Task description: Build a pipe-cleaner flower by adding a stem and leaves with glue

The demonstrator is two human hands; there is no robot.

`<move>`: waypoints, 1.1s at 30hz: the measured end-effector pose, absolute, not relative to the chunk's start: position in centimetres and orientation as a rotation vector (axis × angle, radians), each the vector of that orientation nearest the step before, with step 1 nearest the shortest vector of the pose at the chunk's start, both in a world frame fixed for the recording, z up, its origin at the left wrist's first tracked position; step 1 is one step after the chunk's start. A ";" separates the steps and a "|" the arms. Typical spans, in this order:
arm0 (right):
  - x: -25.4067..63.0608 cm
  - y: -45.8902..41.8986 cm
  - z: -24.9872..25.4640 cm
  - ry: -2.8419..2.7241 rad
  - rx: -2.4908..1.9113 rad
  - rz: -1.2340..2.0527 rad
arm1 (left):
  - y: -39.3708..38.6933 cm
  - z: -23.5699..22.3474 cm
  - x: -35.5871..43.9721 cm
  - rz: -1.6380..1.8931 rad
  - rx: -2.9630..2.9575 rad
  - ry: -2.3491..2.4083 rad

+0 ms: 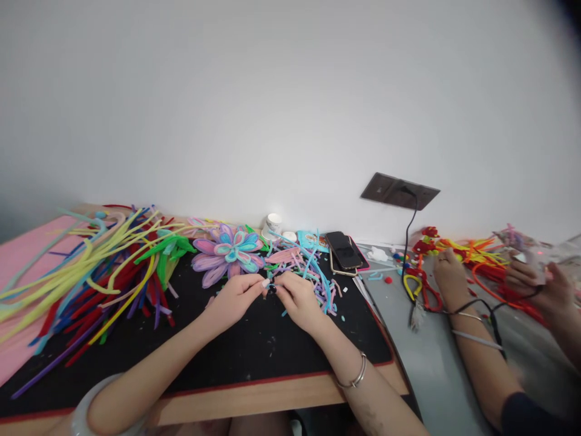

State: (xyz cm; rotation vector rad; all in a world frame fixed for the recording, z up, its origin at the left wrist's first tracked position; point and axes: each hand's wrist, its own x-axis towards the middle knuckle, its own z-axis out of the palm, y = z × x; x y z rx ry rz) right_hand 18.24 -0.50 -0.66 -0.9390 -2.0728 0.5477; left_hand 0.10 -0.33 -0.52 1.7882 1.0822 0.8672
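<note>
My left hand (236, 298) and my right hand (297, 298) meet over the black mat (254, 351). Their fingertips pinch together on a small dark piece (271, 287) that I cannot make out. Just beyond my hands lies a finished pipe-cleaner flower (229, 253) in pink, purple and blue. Short cut pipe-cleaner pieces (304, 263) in pink and blue lie by my right hand. A silver bracelet sits on my right wrist.
A big heap of long coloured pipe cleaners (91, 272) covers the left of the mat. Two phones (345, 251) and small white cups (272, 224) stand near the wall. At the right, another person's hands (449, 272) work among red and yellow pipe cleaners (472, 254); a wall socket (399, 191) has a black cable.
</note>
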 end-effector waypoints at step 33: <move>17.0 -0.4 -1.5 -1.119 -0.917 1.917 | -0.8 -1.1 -0.2 0.977 2.321 1.063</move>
